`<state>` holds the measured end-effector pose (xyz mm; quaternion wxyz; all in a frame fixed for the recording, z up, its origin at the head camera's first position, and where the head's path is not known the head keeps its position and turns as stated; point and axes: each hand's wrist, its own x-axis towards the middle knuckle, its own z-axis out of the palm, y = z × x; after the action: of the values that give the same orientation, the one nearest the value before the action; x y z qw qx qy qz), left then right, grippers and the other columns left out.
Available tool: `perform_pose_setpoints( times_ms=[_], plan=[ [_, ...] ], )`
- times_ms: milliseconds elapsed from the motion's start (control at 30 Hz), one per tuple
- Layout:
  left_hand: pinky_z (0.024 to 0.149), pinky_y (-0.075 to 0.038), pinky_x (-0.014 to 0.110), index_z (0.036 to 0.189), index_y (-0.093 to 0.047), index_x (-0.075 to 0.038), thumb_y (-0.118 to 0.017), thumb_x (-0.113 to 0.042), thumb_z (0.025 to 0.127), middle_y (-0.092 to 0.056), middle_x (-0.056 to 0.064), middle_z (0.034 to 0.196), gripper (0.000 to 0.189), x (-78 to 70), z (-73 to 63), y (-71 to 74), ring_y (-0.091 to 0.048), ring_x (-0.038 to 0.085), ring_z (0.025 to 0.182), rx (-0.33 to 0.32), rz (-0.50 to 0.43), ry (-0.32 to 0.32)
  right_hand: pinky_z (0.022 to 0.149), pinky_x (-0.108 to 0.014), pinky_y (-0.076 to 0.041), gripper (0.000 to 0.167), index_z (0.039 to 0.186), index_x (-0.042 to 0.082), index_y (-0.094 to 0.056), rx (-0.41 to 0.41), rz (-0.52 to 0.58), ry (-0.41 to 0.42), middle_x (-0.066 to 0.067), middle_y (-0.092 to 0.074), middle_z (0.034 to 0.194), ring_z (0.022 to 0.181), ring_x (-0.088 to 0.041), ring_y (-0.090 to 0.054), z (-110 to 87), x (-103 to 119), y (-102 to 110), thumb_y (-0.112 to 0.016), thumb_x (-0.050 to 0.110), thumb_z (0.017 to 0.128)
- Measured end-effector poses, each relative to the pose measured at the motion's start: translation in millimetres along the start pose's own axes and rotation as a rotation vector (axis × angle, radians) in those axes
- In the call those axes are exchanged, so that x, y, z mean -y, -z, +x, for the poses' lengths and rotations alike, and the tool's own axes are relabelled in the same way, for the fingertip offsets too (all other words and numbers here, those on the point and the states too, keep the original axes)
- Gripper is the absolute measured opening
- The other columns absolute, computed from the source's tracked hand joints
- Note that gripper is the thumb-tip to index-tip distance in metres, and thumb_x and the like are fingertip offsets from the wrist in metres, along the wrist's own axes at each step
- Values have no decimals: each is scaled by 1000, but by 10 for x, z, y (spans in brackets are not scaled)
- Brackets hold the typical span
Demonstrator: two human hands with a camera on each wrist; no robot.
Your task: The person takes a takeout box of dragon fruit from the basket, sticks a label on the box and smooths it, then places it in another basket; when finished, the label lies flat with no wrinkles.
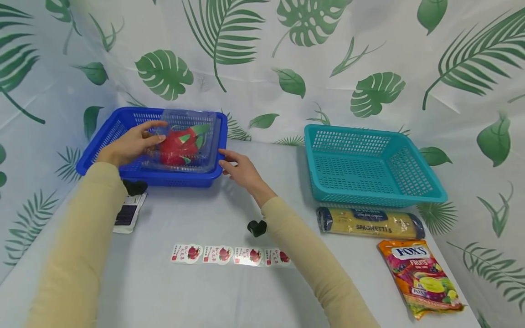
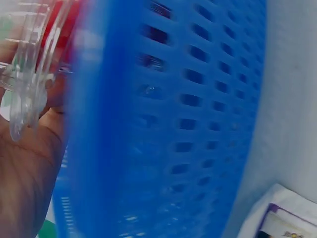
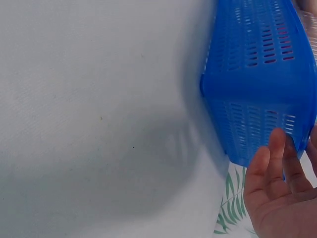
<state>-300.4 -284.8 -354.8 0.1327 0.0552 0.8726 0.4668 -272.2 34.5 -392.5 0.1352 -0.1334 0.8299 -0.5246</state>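
At the back left, a blue basket (image 1: pixel 172 181) stands on the white-covered table. Over its right part is a clear plastic box (image 1: pixel 210 141), with something red and green (image 1: pixel 176 146) showing through it. My left hand (image 1: pixel 129 143) grips the left edge of this box; in the left wrist view the thumb and fingers lie on either side of the clear edge (image 2: pixel 22 106). At the basket's right side is my right hand (image 1: pixel 242 171), its fingers extended by the rim. The right wrist view shows those fingers (image 3: pixel 276 158) close to the basket wall; contact is hard to tell.
A teal basket (image 1: pixel 375 198) stands at the back right. In front lie a spaghetti pack (image 1: pixel 371 223) and an orange Fox's candy bag (image 1: pixel 422 278). A strip of several strawberry-print stickers (image 1: pixel 217 255) lies mid-table. A white packet (image 1: pixel 130 214) is partly behind my left sleeve.
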Motion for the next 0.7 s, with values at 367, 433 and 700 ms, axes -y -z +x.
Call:
perform_pose_setpoints(
  times_ms=[367,433,700],
  plan=[
    [69,-44,33,153,-29,-30,-53,-48,97,-42,9,88,64,-293,-73,102,-47,23,76,-50,8,-134,85,-34,-53,45,147,24,-46,-25,11,-17,-5,-55,133,108,-22,-60,-16,11,9,-51,30,103],
    [69,-43,34,154,-28,-30,-53,-47,97,-42,9,89,64,-340,-85,100,-47,23,75,-51,5,-145,86,-32,-52,43,146,22,-47,-94,-6,-2,-4,-55,134,112,-21,-58,-12,41,16,-49,31,104],
    [75,-41,39,154,-28,-30,-53,-46,98,-44,14,97,63,-537,-117,77,-49,28,80,-54,54,-144,91,-33,-51,50,153,29,-34,-227,140,132,-7,-53,139,119,-18,-56,-18,247,86,-45,38,104]
  ],
)
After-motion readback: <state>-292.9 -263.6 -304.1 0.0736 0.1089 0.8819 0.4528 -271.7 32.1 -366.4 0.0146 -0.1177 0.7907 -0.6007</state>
